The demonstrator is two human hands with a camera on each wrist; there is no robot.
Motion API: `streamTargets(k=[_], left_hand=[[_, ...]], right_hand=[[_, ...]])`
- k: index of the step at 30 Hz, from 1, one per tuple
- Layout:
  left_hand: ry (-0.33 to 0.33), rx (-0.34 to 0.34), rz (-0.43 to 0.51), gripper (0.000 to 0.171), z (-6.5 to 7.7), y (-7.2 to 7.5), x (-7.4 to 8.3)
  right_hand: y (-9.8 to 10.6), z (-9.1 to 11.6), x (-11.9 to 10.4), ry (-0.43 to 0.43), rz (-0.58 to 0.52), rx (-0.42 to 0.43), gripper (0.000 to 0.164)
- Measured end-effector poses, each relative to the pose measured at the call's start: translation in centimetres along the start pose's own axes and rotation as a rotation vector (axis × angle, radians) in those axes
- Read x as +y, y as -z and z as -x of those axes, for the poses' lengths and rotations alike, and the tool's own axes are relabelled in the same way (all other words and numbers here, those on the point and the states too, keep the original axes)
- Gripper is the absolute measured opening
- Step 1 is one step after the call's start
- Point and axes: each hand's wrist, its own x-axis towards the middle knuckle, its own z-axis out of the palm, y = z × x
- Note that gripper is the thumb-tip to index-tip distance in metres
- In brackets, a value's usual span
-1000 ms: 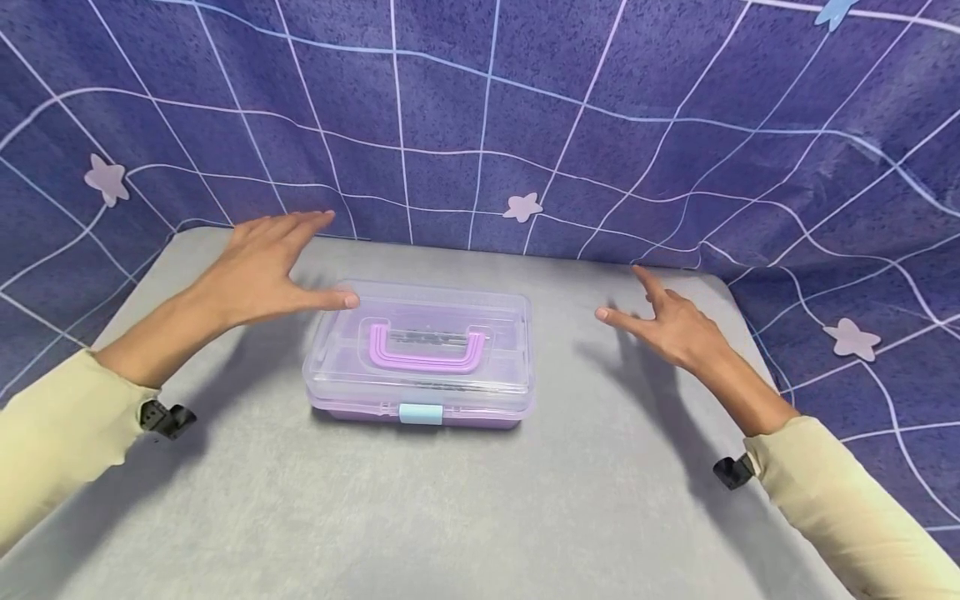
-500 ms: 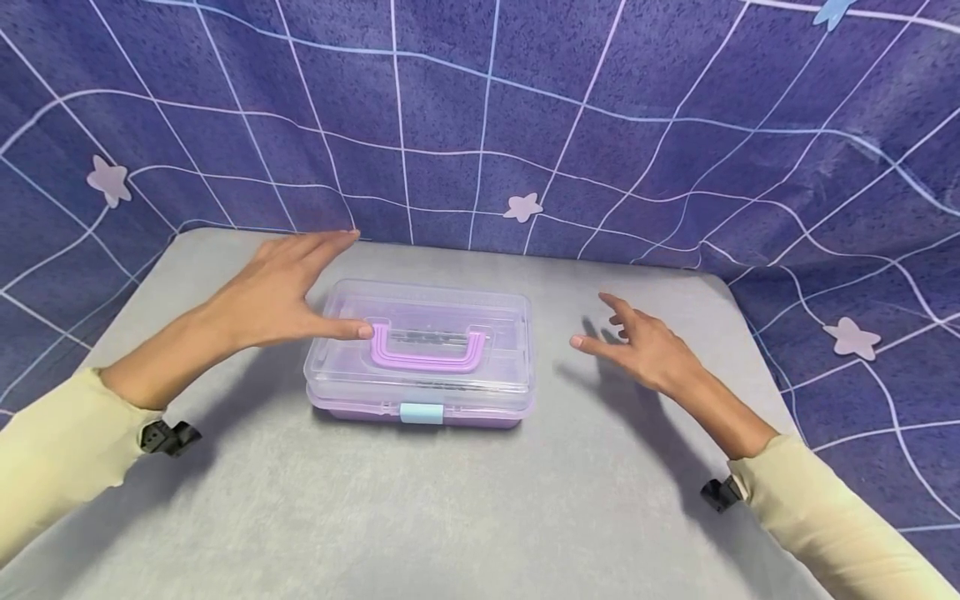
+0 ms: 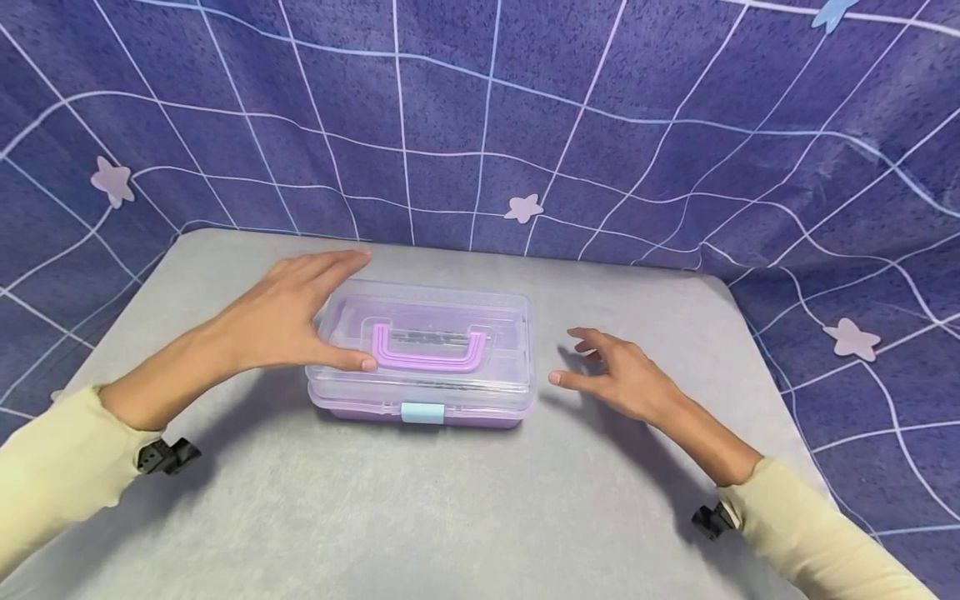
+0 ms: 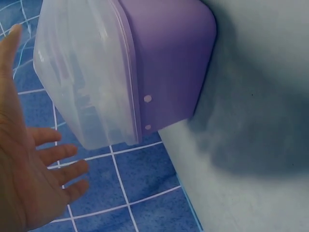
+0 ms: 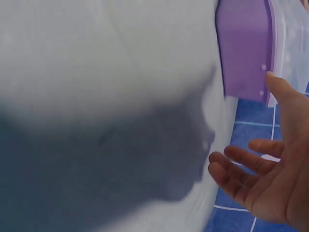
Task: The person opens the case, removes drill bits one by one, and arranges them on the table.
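A plastic carry case with a clear lid and purple base sits on the grey table, its lid down. On top lies a purple handle, folded flat, and a pale blue latch is on the front. My left hand hovers over the case's left end, thumb and fingers spread apart, the thumb overlapping the lid in the head view. To the right of the case, my right hand hangs over the table with fingers loosely bent, thumb pointing at the case's side. Both hands hold nothing. Dark slender things show dimly through the lid.
The grey table extends around the case. Behind and beside it hangs a blue cloth with grid lines and stars. Each wrist carries a small black camera, such as the right one.
Both hands have come lower and closer to the case, the left one moving rightward, the right one leftward and toward the front. The case has stayed where it was.
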Motion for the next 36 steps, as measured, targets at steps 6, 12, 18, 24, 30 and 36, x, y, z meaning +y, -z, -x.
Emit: streamTargets(k=[6,12,18,24,30,36], left_hand=[[0.001,-0.02,-0.01,0.142,0.2,-0.2,0.3],[-0.013,-0.018,-0.014,0.143,0.2,-0.3,0.2],[-0.027,-0.039,-0.013,0.147,0.1,-0.3,0.4],[-0.03,-0.047,-0.002,0.149,0.1,-0.4,0.5],[-0.039,-0.061,0.002,0.15,0.0,-0.6,0.6],[-0.039,-0.076,-0.012,0.152,0.1,-0.8,0.7]], right_hand=[[-1.3,0.6,-0.7,0.072,-0.107,-0.017,0.077],[-2.6,1.5,-1.4,0.099,-0.202,-0.055,0.065],[-3.5,2.5,-1.9,0.069,-0.315,-0.105,0.051],[-4.1,3.3,-2.3,0.03,-0.437,-0.196,0.036],[-4.6,3.4,-2.6,0.013,-0.56,-0.315,0.032],[-5.0,3.3,-2.8,-0.008,-0.669,-0.398,0.032]])
